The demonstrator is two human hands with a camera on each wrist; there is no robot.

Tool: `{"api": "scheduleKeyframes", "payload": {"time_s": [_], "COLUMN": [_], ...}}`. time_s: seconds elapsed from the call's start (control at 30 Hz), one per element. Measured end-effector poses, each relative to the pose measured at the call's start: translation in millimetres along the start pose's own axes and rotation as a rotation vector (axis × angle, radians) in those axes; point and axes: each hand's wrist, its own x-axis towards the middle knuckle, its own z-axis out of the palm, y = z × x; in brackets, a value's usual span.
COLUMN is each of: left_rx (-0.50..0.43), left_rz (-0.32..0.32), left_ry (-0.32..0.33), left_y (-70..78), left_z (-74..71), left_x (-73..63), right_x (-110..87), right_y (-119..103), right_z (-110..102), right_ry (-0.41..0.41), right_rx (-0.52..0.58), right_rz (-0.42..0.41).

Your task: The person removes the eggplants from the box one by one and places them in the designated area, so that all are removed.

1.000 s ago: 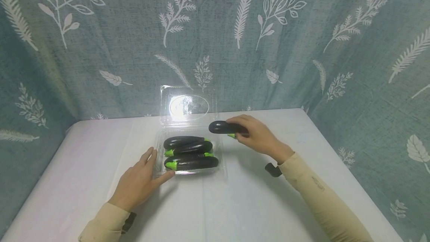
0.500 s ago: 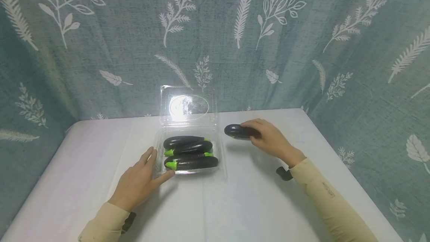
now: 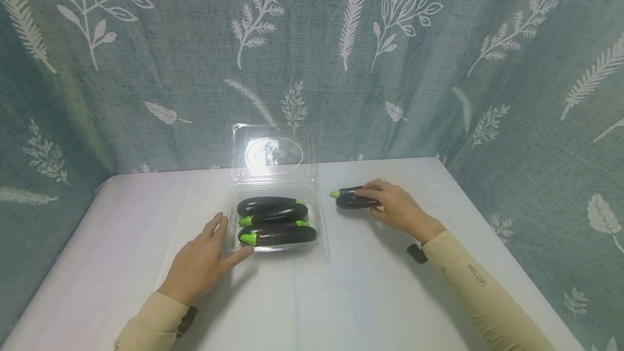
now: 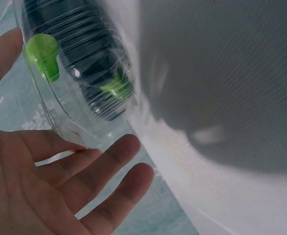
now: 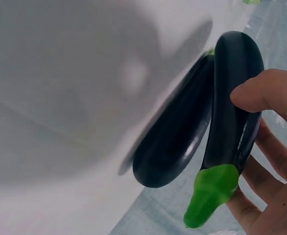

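Note:
My right hand [image 3: 397,209] grips a dark purple eggplant [image 5: 234,98] between thumb and fingers, its green stem pointing toward the wrist. Close beside it, a second eggplant [image 5: 175,127] lies on the white table, its green cap [image 3: 334,194] showing past my fingers in the head view. To the left, a clear plastic clamshell box [image 3: 320,226] holds several eggplants [image 3: 285,236] laid crosswise. My left hand [image 3: 197,264] rests at the box's near left corner with straight, spread fingers. In the left wrist view, its thumb and fingertips lie along the box's rim [image 4: 45,110].
The box's hinged lid [image 3: 274,156] stands raised at the back, close to the leaf-patterned curtain [image 3: 195,69]. White cloth covers the table [image 3: 312,302]. Curtain also hangs along both sides.
My right hand has carried the eggplant rightward from beside the box, then lowered it in front of the eggplant on the table. My left hand and the box have stayed put.

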Motion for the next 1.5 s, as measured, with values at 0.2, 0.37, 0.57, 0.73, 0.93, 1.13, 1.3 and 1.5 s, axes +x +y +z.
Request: {"api": "scheduleKeyframes", "payload": {"time_s": [0.2,0.37,0.57,0.73,0.93,1.13,1.3,1.5], "left_rx": [0.006,0.014,0.014,0.007,0.009,0.012,0.009,0.007], "left_rz": [0.006,0.010,0.006,-0.009,-0.005,-0.005,-0.005,-0.010], "left_ry": [0.004,0.008,0.003,-0.010,-0.006,-0.001,-0.003,-0.009], "left_y": [-0.4,-0.9,-1.0,-1.4,-1.4,-1.0,-0.8,-0.4], "left_z": [0.9,1.8,0.9,0.7,0.8,0.8,0.8,0.2], "left_x": [0.6,0.2,-0.1,0.3,0.0,0.1,0.4,0.3], "right_x": [-2.8,-5.3,-6.0,-7.2,-10.3,-11.9,-12.7,-12.2], "right_y": [5.7,9.1,10.9,12.1,14.8,18.2,22.0,24.9], "right_z": [4.5,7.4,8.6,9.0,11.0,12.6,14.7,17.2], "right_ry": [-0.048,-0.051,-0.067,-0.064,-0.074,-0.061,-0.060,-0.062], "right_rx": [0.005,0.030,0.020,0.006,0.016,0.032,0.034,0.055], "right_rz": [0.040,0.065,0.087,0.094,0.129,0.132,0.131,0.127]}}
